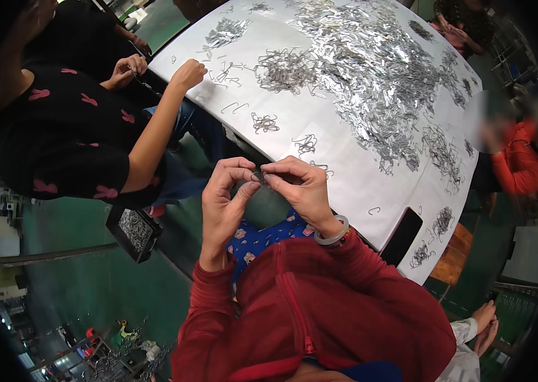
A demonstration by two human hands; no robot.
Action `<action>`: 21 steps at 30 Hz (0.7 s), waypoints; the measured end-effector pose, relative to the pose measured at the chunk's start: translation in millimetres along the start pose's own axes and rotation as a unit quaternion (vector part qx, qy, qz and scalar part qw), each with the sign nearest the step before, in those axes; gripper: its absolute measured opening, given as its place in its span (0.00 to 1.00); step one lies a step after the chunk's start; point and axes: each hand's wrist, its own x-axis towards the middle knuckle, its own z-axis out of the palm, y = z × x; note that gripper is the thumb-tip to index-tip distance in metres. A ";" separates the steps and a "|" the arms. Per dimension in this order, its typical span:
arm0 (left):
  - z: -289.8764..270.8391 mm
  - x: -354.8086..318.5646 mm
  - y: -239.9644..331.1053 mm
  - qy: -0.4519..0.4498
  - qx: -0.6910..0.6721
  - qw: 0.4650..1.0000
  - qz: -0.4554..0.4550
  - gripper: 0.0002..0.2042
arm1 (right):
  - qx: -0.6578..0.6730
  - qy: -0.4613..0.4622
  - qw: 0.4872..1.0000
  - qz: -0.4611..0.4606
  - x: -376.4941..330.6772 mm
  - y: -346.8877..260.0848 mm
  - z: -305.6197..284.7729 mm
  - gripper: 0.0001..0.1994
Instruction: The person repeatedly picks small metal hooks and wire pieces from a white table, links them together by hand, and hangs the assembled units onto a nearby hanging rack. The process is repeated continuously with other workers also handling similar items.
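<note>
Close together in front of my chest, at the table's near edge, my left hand [225, 197] and my right hand [302, 190] are both closed in a pinch. Their fingertips meet around a small dark, thin piece; it is too small and too covered by fingers to name. Just beyond my hands, small bunches of bent wire hooks [306, 144] lie on the white tabletop [351, 197]. Farther in, a large spread of shiny flat metal pieces [370, 83] covers the middle of the table, with a heap of wire hooks [283, 70] at its left.
At my left a person in a black patterned top [78, 134] works over the table edge. A flat black object [402, 234] lies at the near right edge. Below left, a black bin [134, 232] holds small metal parts. A person in orange [520, 162] sits across at right.
</note>
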 end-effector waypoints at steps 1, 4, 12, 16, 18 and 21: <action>2.1 -3.0 -4.3 0.014 0.033 0.999 -0.008 0.04 | 0.003 0.002 1.000 -0.006 -1.7 -2.1 1.5 0.09; 6.3 -8.9 -13.5 0.043 0.098 0.994 0.011 0.03 | -0.020 0.007 0.999 -0.040 -4.9 -7.4 3.6 0.10; 26.2 -20.1 -3.6 0.105 -0.083 0.991 -0.011 0.01 | -0.137 -0.001 0.982 -0.129 -10.9 -7.8 -16.8 0.11; 19.4 -25.9 6.5 0.107 -0.038 0.993 0.020 0.02 | -0.286 0.111 0.946 -0.102 2.8 5.2 -116.3 0.08; 15.2 -29.9 10.2 0.100 -0.052 0.993 0.029 0.03 | -0.399 0.116 0.908 -0.051 18.9 26.5 -171.6 0.07; 11.5 -35.1 12.8 0.109 -0.046 0.993 0.025 0.03 | -0.604 0.035 0.789 -0.110 35.3 71.6 -223.7 0.07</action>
